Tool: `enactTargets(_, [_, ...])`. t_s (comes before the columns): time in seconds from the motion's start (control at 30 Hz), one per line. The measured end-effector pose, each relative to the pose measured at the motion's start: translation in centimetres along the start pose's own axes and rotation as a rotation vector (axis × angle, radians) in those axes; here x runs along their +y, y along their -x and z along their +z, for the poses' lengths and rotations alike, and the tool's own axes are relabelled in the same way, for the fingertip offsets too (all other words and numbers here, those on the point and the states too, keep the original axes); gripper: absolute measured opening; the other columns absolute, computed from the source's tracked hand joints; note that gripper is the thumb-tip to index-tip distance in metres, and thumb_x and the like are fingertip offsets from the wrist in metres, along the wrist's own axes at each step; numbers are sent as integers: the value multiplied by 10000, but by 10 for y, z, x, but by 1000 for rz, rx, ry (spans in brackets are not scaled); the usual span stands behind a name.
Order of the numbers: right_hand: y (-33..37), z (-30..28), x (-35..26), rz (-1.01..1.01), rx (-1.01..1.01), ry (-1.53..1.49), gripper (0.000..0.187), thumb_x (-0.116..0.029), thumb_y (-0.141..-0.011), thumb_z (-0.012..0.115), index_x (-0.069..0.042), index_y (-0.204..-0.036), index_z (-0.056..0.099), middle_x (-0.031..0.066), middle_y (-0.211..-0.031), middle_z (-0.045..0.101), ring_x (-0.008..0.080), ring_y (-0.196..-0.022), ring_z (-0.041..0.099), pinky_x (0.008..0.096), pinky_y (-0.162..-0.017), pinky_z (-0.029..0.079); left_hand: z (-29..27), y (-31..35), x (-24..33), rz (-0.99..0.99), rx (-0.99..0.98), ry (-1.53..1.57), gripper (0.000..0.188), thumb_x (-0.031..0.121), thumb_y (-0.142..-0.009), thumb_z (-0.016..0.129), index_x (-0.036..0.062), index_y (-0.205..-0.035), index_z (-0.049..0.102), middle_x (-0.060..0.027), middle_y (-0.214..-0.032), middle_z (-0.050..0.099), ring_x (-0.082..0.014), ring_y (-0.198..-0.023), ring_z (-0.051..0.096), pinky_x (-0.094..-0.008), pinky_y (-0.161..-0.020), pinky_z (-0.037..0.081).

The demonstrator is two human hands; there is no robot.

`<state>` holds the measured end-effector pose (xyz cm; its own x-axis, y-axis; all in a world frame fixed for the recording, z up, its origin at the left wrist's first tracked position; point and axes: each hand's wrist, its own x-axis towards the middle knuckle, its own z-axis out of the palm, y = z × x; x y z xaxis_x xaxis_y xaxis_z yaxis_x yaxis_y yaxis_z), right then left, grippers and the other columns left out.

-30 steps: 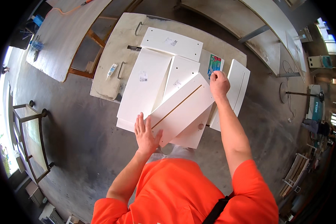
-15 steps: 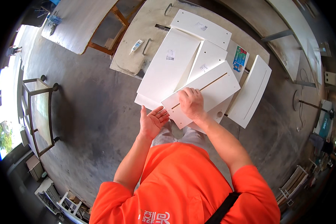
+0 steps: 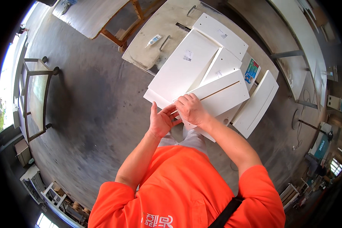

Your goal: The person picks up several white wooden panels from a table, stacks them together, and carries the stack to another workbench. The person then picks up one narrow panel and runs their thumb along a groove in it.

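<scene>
A white grooved panel point(image 3: 227, 97) lies slanted on top of other white boards, its dark slot running along its length. At the panel's near left end rests my right hand point(image 3: 192, 110), fingers curled down over the line of the slot; whatever they pinch is hidden beneath them. My left hand point(image 3: 162, 122) is open, palm turned up, with its fingertips by the panel's left edge, close to the right hand. Beneath and beyond lie a large white board point(image 3: 182, 62) bearing a label and a smaller white board point(image 3: 224, 35) at the far end.
The boards lie on a worn worktable point(image 3: 144, 53) with metal handles point(image 3: 165, 43) and a white tube point(image 3: 154, 40). On the right are a colourful printed package point(image 3: 251, 71) and another grooved white panel point(image 3: 256, 104). A wheeled metal frame point(image 3: 38, 95) stands left on the concrete floor.
My right hand has slid along the slot toward the panel's near left end, closer to my left hand. The left hand stays open at the edge. The whole view has shifted slightly.
</scene>
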<state>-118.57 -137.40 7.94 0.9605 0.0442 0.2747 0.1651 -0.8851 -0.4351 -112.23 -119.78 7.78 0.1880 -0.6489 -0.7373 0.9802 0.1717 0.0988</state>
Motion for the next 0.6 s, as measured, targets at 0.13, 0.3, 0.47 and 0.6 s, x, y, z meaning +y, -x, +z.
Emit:
enactTargets(0.13, [-10, -2, 5, 51, 18, -9, 48, -133, -814, 571, -103, -836, 600, 36, -818, 570, 228, -791, 578, 357, -725, 444, 7, 2, -9, 11, 33, 42, 893, 762, -938, 216, 37, -1355, 528, -107, -1339, 548, -284, -1176, 537, -503, -997, 442])
enactTargets(0.3, [-1, -5, 5, 14, -55, 19, 76, -130, -805, 605, -108, -874, 628, 23, -852, 594, 225, -798, 585, 359, -732, 444, 15, 8, -9, -35, 21, 71, 886, 785, -917, 247, 65, -1345, 534, -100, -1277, 555, -284, -1156, 539, -520, -1018, 427])
enactTargets(0.47, [-5, -14, 9, -52, -44, 32, 68, -157, -802, 598, -106, -846, 602, 28, -838, 571, 219, -820, 579, 351, -749, 441, 4, -1, -11, -19, -30, 109, 935, 796, -914, 215, 29, -1351, 524, -95, -1274, 559, -273, -1119, 543, -479, -1006, 425])
enactTargets(0.6, [15, -20, 13, -132, -125, 9, 62, -147, -798, 592, -104, -841, 600, 29, -839, 568, 223, -829, 577, 356, -761, 436, 4, -5, -2, -2, -53, 82, 979, 801, -913, 183, -4, -1366, 508, -96, -1280, 566, -264, -1113, 544, -447, -1014, 411])
